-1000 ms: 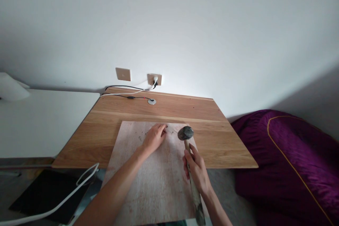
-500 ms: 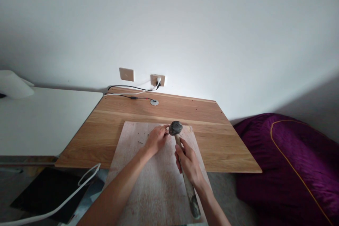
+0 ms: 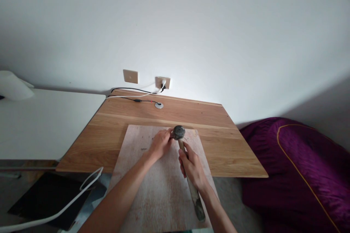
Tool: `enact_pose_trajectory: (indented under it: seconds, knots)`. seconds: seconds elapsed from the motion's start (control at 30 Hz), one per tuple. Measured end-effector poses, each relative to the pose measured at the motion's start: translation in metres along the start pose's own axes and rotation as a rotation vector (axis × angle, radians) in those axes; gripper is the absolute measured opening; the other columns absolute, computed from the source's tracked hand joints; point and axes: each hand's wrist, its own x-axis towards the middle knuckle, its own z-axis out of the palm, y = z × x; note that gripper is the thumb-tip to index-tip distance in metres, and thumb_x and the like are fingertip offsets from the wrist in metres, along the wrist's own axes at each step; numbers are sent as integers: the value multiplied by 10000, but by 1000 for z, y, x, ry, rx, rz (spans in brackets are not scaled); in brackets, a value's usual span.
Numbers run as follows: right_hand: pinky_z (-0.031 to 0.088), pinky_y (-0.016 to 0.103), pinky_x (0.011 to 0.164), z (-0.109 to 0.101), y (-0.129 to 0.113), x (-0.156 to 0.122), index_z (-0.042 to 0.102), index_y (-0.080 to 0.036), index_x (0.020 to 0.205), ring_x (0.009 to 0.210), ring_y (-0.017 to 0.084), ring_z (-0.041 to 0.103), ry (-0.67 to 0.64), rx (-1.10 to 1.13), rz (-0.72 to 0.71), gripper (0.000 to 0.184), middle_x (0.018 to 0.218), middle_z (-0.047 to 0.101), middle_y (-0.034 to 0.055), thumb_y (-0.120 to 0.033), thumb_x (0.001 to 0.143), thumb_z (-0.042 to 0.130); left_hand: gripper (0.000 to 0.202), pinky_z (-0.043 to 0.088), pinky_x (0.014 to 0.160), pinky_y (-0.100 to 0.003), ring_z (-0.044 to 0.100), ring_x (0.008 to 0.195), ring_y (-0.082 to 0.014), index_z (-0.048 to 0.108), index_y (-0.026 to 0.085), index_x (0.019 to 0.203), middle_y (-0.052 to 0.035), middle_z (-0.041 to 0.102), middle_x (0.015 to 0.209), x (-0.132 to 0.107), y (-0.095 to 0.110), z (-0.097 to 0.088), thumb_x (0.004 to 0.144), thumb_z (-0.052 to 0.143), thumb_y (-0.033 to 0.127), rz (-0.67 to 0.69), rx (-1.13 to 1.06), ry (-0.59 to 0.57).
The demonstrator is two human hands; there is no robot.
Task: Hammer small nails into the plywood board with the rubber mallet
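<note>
My right hand (image 3: 191,165) grips the wooden handle of a hammer with a dark, round, mallet-like head (image 3: 179,131). The handle slants down toward me past my wrist. My left hand (image 3: 162,142) rests on a pale, worn wooden board (image 3: 153,189), its thumb and forefinger pinched together just beside the hammer head. What the fingertips hold is hidden behind the head. A loose nail (image 3: 144,149) lies on the board left of my left hand, and another small nail (image 3: 186,138) shows right of the hammer head.
Under the board is a wooden tabletop (image 3: 232,153). Cables (image 3: 131,97) run along its back to a wall socket (image 3: 163,82). A white table (image 3: 49,123) adjoins on the left. Purple cloth (image 3: 273,174) bulges at the right. A white cable (image 3: 62,209) loops at lower left.
The hammer head has shifted slightly left and down, closer over my left fingertips. My left hand stays almost in place, still pinching.
</note>
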Motion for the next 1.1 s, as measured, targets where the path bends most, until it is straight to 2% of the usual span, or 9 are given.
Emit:
enact_pose_trajectory:
  seconds: [0.27,0.47,0.6,0.7,0.83,0.97,1.1]
  knots:
    - [346,165,305,-3,5,0,508,-168,1349,374,82,446,64,83,14,571,606,487,-98,-555,930,536,457,524,973,-387,705,981,-231,614,192,1320,-57,766,1020,-1,-4,3,880,584,71,-40,-2,-28]
    - [337,170,301,-7,5,5,574,-175,1266,362,78,440,1,65,20,530,607,492,-95,-558,898,580,510,536,934,-373,702,996,-232,598,196,1318,-66,752,1051,-2,-4,2,846,570,6,12,-23,-17]
    - [320,167,297,-12,9,0,543,-180,1294,353,73,412,70,114,31,557,603,488,-101,-580,909,585,493,543,942,-389,693,981,-233,577,188,1339,-57,733,1011,-3,-3,2,863,635,72,-2,-2,-7]
    - [330,167,297,-18,15,-5,555,-192,1228,349,69,406,61,117,21,510,601,487,-104,-594,916,590,462,546,938,-389,687,997,-237,587,192,1316,-65,722,1046,-2,-1,2,872,682,110,-6,9,17]
    - [345,169,300,-22,19,-7,555,-189,1206,351,70,411,48,120,28,510,595,486,-108,-603,911,600,419,549,902,-362,691,959,-219,604,207,1283,-53,724,1027,-1,0,1,889,665,78,-8,-18,26]
    - [326,166,296,-20,10,-5,562,-194,1219,347,68,400,60,136,28,525,590,479,-111,-603,895,621,433,543,914,-362,690,952,-210,598,217,1307,-48,729,1048,-2,-2,0,900,632,71,-3,-26,6]
    - [337,164,301,-16,-3,-3,562,-199,1240,359,67,417,48,135,7,510,612,494,-103,-584,908,608,409,529,966,-398,683,980,-231,584,193,1336,-47,731,1021,-2,-2,0,930,605,146,-4,-26,-13]
